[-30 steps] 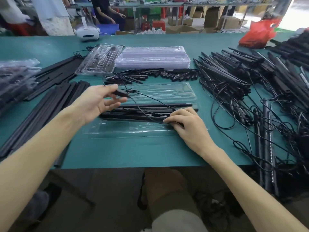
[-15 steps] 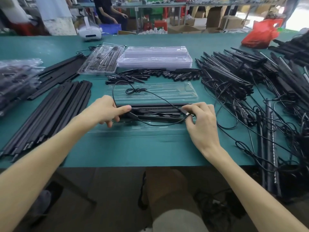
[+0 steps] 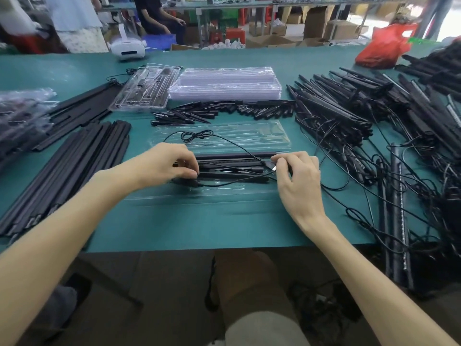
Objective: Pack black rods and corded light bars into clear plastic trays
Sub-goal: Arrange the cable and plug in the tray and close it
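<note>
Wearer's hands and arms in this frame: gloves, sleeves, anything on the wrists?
No gloves: left hand and right hand are bare, with no rings showing. The left forearm and right forearm are bare to the frame edge, no sleeves, watch or wristband in view.

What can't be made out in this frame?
Head view only:
- Left hand covers the left ends of the rods in the tray; what it grips is hidden.
- Plug pinched by the right hand: too small to identify.
- Bagged pile: blurred, cut by left edge.
- Light bars: cut by right edge.
</note>
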Tool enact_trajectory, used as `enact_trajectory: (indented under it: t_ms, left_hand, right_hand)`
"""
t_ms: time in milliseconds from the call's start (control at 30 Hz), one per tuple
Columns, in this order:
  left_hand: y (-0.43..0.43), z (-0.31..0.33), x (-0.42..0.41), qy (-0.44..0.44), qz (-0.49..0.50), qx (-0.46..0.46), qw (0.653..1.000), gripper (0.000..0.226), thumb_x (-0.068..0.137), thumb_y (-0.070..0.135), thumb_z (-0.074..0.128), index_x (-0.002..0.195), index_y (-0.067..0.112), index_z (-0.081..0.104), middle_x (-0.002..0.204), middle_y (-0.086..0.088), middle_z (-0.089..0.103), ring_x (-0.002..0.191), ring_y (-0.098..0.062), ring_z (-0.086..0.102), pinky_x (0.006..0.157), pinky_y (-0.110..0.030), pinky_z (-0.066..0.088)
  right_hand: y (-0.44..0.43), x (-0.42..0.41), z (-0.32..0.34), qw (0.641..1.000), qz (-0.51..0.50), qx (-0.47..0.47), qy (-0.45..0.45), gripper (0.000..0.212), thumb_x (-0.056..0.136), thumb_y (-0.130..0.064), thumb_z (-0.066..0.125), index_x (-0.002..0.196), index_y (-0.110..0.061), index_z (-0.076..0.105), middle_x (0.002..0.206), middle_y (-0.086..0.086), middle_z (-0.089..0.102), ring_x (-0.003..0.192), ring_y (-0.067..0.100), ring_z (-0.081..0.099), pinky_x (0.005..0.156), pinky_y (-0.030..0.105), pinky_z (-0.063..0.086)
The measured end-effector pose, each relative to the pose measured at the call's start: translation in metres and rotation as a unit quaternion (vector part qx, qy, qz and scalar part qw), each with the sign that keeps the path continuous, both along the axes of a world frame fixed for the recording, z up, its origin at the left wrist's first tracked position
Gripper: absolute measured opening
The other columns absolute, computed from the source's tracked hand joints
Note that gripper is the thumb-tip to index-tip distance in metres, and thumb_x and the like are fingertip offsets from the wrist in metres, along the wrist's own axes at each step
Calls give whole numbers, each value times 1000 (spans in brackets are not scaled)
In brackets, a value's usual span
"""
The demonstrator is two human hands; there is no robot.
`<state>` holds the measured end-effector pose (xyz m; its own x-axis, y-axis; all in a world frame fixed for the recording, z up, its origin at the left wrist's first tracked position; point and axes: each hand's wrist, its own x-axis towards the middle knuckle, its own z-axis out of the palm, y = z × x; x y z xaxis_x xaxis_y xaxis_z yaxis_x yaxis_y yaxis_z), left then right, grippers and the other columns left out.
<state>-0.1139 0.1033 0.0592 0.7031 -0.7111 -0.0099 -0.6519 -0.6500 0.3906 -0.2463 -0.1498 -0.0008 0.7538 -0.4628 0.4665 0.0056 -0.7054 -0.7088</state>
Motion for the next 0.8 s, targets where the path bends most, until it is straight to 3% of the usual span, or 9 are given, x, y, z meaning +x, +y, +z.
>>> enact_trajectory:
  t_ms: [67, 167, 500, 667, 800]
  left_hand:
    - [4, 2, 1, 0, 1, 4, 1000, 6, 86, 28, 77, 92, 27, 77, 99, 5, 61, 92, -11, 61, 83, -25, 45]
    - [11, 7, 0, 20, 2, 9, 1000, 10, 82, 27, 81, 90, 32, 77, 96, 6, 62, 86, -7, 59, 80, -25, 46]
    - [7, 2, -4, 1, 12, 23, 1000, 24, 77, 15, 86, 96, 22, 73, 90, 5, 58, 83, -5, 55, 78, -25, 45]
    - [-4, -4, -10, -24, -1, 15, 1000, 30, 71, 11, 89, 94, 15, 70, 92, 4, 58, 91, -16, 51, 84, -29, 42]
    - [-5, -5, -12, -1, 16, -5, 1000, 30, 70, 10, 89, 90, 17, 68, 90, 3, 63, 86, -18, 55, 81, -31, 46]
  right_hand:
    - [-2, 1, -2, 1000, -7, -6, 14, 23, 100, -24, 50, 98, -22, 72, 102, -8, 58, 103, 12, 41, 97, 39, 41]
    - [-4, 1, -5, 999, -11, -27, 24, 16, 97, -20, 56, 104, -18, 71, 105, -5, 58, 107, 15, 42, 99, 40, 41]
    - [-4, 1, -5, 998, -17, -49, 37, 16, 97, -14, 57, 107, -17, 69, 108, -1, 56, 110, 18, 40, 97, 41, 42]
    - [-4, 1, -6, 998, -20, -53, 40, 17, 96, -11, 57, 108, -17, 69, 109, -1, 55, 110, 18, 40, 97, 40, 41]
    - [-5, 1, -7, 997, -22, -62, 42, 18, 96, -9, 56, 108, -16, 69, 110, -1, 55, 111, 19, 40, 97, 40, 42]
